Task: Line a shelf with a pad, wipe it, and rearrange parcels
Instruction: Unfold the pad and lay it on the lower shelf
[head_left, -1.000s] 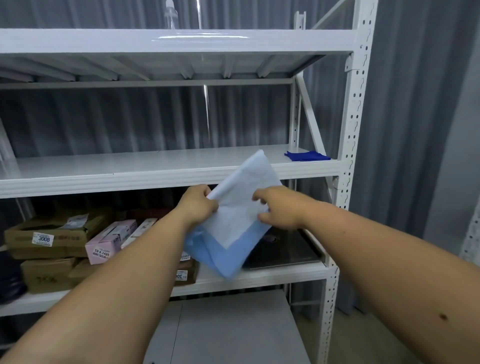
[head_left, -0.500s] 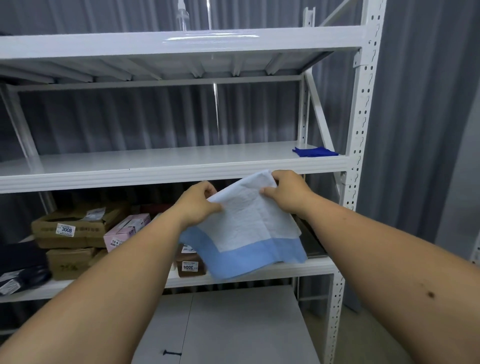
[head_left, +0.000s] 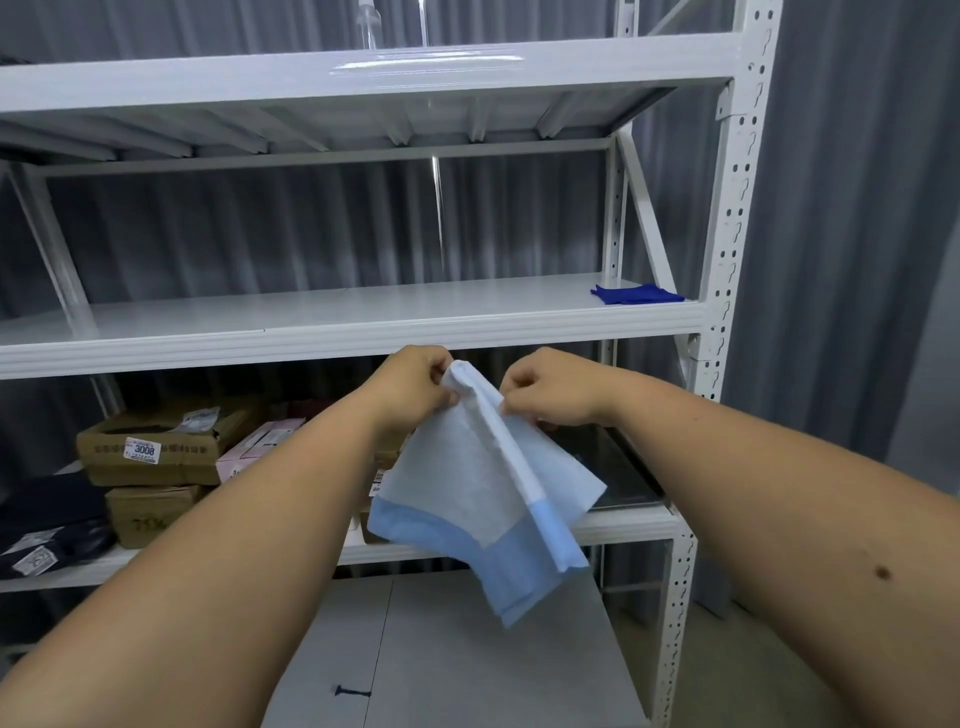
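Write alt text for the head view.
Both hands, left hand and right hand, pinch the top of a folded white-and-blue pad before a white shelf rack. A blue cloth lies on the middle shelf; cardboard boxes sit below.

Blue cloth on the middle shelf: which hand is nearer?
Right. The right hand pinches the pad below and left of the blue cloth; the left hand grips the pad further left.

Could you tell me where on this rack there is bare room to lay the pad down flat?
The middle shelf is bare from its left end to the blue cloth at the right post. The lower shelf is crowded: cardboard boxes on the left, a dark tray on the right. Both hands, left hand and right hand, pinch the folded pad.
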